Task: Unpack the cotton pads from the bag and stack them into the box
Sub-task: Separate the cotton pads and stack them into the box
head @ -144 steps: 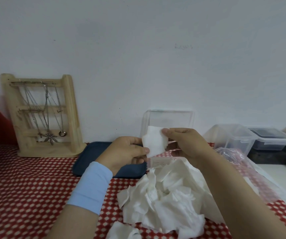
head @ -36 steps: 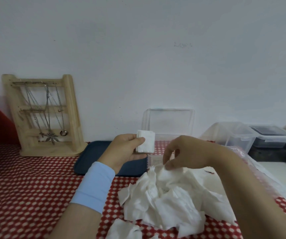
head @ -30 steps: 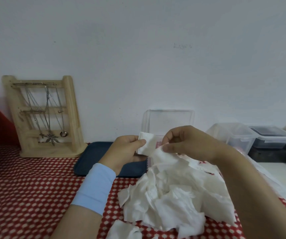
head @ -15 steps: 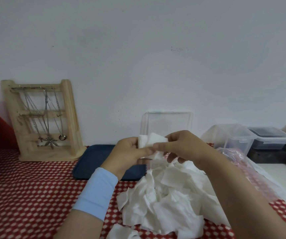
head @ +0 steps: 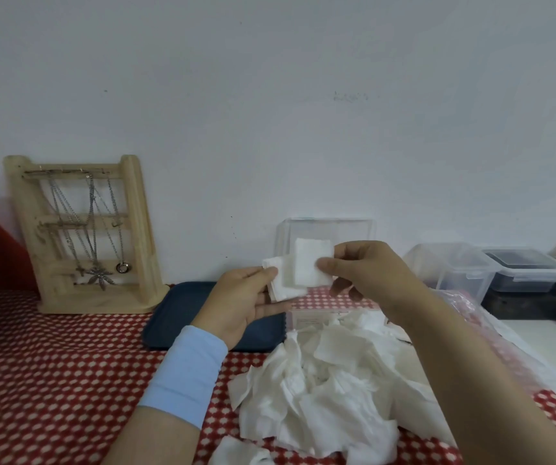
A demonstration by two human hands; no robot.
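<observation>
Raised above the pile [head: 330, 391] since a moment ago, 1 pad [head: 310, 266] is being pinched by the right hand [head: 370, 276] beside the stack [head: 278, 286] the left hand [head: 243, 303] is gripping; misaligned edges are risking a slide.

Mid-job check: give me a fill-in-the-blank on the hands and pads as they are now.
The right hand pinches exactly ____ pad in front of the clear box.
The left hand holds a small stack, its wrist in a light ____ band.
Loose pads lie heaped on the ____-and-white cloth.
Missing: one; blue; red.
</observation>
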